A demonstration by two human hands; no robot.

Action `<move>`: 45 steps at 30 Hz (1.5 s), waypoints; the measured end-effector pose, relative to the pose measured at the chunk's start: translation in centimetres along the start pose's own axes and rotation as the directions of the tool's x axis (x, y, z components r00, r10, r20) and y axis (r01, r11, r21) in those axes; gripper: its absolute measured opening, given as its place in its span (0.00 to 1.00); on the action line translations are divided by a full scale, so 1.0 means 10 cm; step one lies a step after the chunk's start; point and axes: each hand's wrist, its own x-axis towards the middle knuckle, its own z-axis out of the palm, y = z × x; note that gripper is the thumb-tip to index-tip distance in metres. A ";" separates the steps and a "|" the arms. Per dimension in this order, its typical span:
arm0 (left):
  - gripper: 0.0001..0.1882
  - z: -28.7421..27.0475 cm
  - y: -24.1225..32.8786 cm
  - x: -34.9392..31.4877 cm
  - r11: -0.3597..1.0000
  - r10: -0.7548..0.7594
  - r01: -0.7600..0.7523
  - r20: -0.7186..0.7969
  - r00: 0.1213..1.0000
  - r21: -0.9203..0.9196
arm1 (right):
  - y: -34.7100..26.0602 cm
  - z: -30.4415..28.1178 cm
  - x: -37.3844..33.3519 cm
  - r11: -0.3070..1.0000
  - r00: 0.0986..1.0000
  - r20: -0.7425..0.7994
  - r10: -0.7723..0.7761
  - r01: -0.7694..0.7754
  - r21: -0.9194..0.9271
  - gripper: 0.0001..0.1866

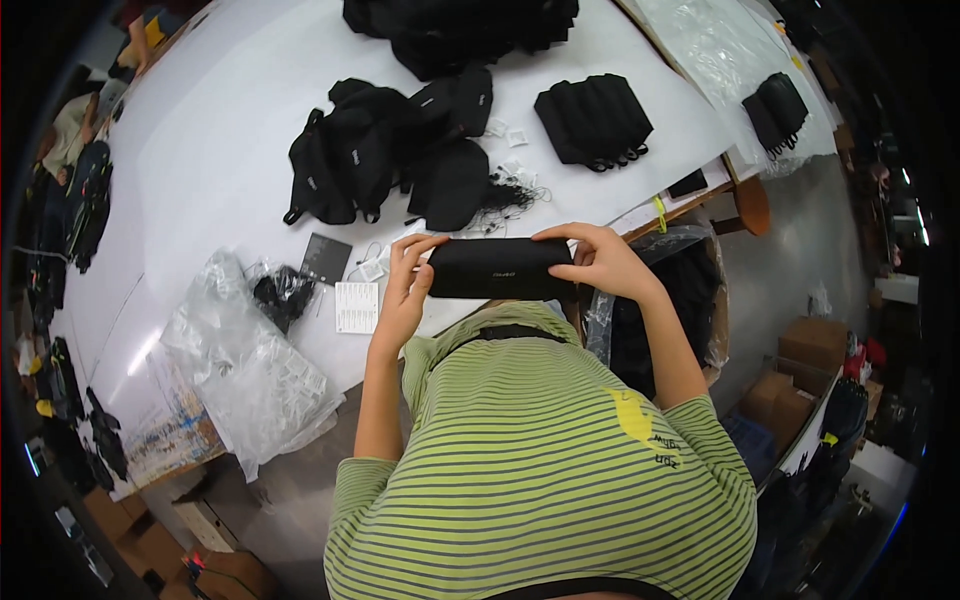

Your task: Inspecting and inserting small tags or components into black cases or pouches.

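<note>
Near the table's front edge I hold a black oblong pouch (500, 268) level between both hands, its long side facing me with a small pale mark on it. My left hand (405, 285) grips its left end, thumb in front and fingers over the top. At the right end my right hand (603, 262) pinches it between thumb and fingers. Just beyond lie a loose pile of similar black pouches (350, 155), a tangle of thin black cords (508, 198) and small white packets (515, 137). A dark card (326, 258) and a white printed card (357, 307) sit left of my left hand.
Clear plastic bags (245, 350) hang over the table's front left edge. A neat row of black pouches (592, 120) stands at the right, a big black heap (470, 30) at the back. Below my right forearm is a lined box (650, 320) of black items. Other people work at far left.
</note>
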 end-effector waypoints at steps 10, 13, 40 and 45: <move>0.13 0.19 -0.66 0.04 0.885 -0.333 0.390 -0.241 0.912 0.255 | 1.51 -1.24 0.27 0.956 0.485 -0.849 0.210 0.082 0.283 0.30; 0.15 0.10 -1.11 -0.22 0.711 -0.216 0.470 -0.473 0.854 0.524 | 1.64 -1.73 0.54 0.981 0.364 -0.912 0.188 -0.108 0.159 0.29; 0.22 0.00 -1.45 -0.70 0.496 0.037 0.706 -0.825 0.564 0.505 | 1.79 0.05 1.36 0.906 0.951 -0.290 -0.109 -0.025 -0.423 0.08; 0.40 -0.37 -1.46 -1.00 0.227 -0.157 0.850 -0.843 0.515 0.476 | 1.79 0.02 1.33 0.900 0.946 -0.314 -0.080 -0.067 -0.431 0.06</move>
